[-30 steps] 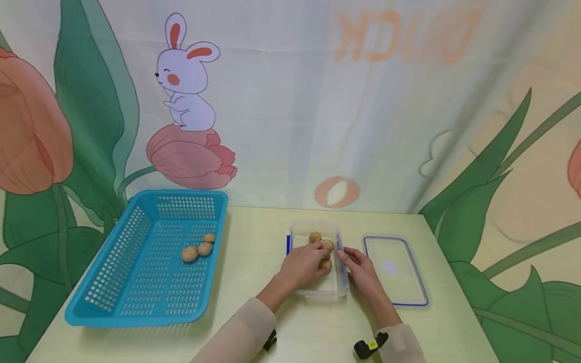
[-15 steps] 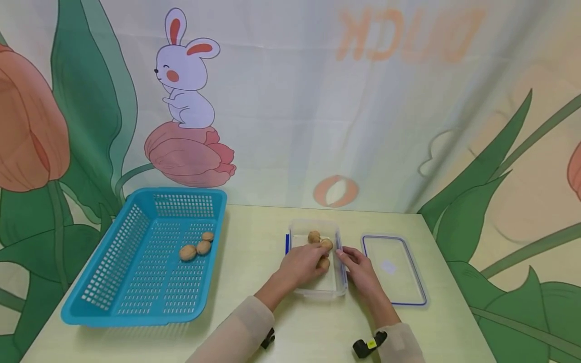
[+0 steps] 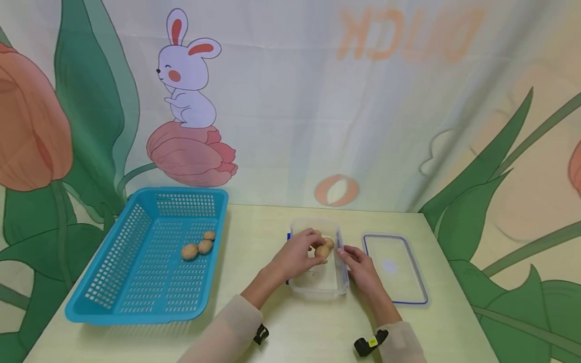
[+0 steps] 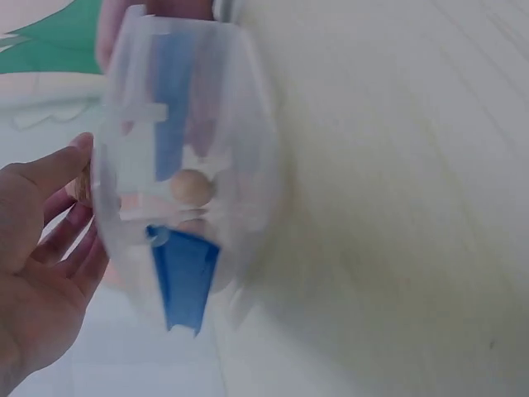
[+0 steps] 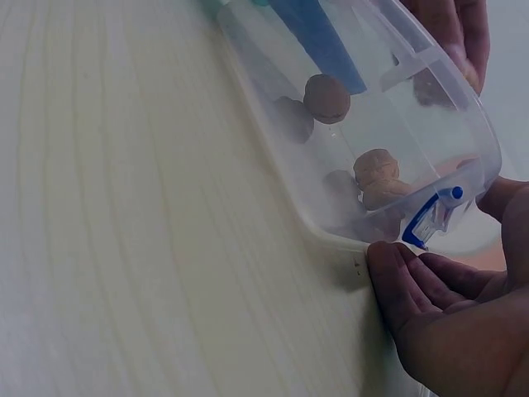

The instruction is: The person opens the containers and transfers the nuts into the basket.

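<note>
A clear plastic food container (image 3: 317,292) with blue clips stands on the table. Over its inside, my left hand (image 3: 292,257) pinches a walnut (image 3: 322,252) between thumb and fingers. The same walnut (image 4: 81,188) shows in the left wrist view, behind the container's rim. More walnuts (image 5: 327,99) lie on the container's bottom, seen through its wall in the right wrist view. My right hand (image 3: 363,270) holds the container's right side, thumb at the rim and fingers lower on the outside, around a blue-edged clip (image 5: 431,217).
A blue perforated basket (image 3: 136,317) at the left holds three walnuts (image 3: 189,251) near its right wall. The container's clear lid (image 3: 399,282) with a blue seal lies flat to the right of my right hand. A printed curtain (image 3: 281,101) hangs behind the table.
My left hand has drawn up and back to the left from lower inside the container, now with a walnut showing between its fingertips. My right hand stays at the container's side.
</note>
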Demonstrator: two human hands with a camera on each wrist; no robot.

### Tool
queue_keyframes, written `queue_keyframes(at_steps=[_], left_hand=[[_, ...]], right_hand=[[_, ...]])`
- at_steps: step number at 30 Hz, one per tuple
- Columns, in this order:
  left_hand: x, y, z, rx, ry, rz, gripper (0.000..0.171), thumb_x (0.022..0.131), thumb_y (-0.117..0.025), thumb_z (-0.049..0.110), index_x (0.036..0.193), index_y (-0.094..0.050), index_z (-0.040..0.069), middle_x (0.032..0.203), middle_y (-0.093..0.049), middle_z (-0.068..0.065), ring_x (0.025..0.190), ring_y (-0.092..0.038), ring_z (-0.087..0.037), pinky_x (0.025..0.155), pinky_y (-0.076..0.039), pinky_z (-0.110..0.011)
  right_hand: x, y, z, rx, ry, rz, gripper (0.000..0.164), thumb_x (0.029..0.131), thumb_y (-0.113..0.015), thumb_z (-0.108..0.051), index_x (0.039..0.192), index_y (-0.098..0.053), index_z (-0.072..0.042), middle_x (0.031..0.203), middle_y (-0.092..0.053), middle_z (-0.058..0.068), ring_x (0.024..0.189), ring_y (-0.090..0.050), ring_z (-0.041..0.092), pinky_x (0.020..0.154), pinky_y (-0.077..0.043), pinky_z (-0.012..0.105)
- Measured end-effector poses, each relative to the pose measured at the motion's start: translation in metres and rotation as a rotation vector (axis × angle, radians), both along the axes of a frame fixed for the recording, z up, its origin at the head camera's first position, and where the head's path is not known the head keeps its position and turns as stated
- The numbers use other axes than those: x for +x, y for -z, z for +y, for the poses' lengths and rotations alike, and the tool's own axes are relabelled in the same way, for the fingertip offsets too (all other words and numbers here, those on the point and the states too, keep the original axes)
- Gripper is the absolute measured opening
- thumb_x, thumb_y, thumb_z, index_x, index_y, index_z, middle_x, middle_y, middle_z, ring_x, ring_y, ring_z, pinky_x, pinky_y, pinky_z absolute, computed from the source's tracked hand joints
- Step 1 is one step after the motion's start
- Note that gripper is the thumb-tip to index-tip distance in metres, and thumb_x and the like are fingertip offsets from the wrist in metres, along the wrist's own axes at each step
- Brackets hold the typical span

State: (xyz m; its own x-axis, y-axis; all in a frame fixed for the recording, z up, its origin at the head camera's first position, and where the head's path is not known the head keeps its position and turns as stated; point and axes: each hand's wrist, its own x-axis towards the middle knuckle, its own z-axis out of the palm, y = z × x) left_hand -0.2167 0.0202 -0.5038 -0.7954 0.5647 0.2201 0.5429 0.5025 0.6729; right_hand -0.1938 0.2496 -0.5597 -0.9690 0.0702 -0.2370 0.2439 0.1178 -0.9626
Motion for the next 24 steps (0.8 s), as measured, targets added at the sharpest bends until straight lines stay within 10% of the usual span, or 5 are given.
queue_keyframes(at_steps=[24], left_hand=[[0.020, -0.072, -0.094, 0.138, -0.367, 0.126, 0.042, 0.090, -0.087, 0.028, 0.125, -0.075, 0.009, 0.114, -0.072, -0.004, 0.105, -0.069, -0.024, 0.092, -0.058, -0.041]], right_hand=[[0.000, -0.003, 0.002, -0.004, 0.008, -0.019, 0.060, 0.105, -0.068, -0.037, 0.149, -0.053, 0.000, 0.151, -0.054, 0.025, 0.142, -0.049, 0.036, 0.120, -0.037, 0.059]])
